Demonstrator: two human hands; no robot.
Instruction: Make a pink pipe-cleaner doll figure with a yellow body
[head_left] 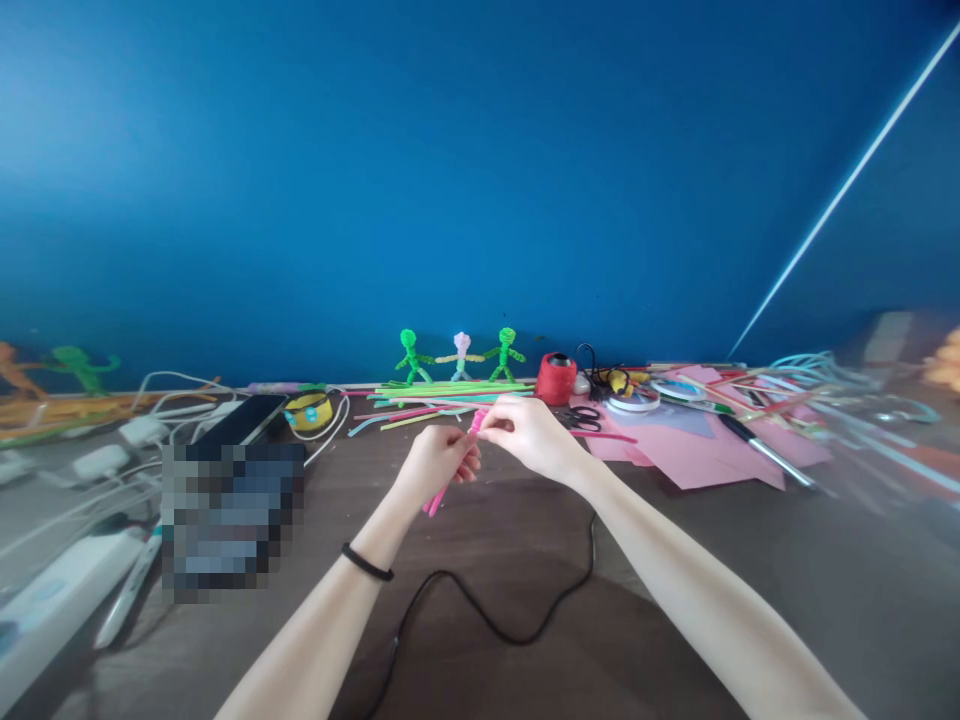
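Both hands meet over the middle of the table around a pink pipe cleaner [436, 500]. My left hand [442, 458] is closed around it, and its loose ends stick out below the palm. With thumb and fingertips, my right hand [525, 432] pinches the upper part, where the pink looks coiled. Beyond my hands, a green pipe-cleaner figure [409, 352], a pale pink and cream one [462, 350] and another green one [507, 350] stand against the wall. Just behind my hands lies a bundle of coloured pipe cleaners [450, 394].
Scissors [583, 416], a red spool-like object [556, 380] and pink paper sheets [697, 450] lie to the right, with a black pen [765, 450]. A black cable [517, 640] crosses in front. At left are a phone [240, 425], white cords and a power strip [67, 610].
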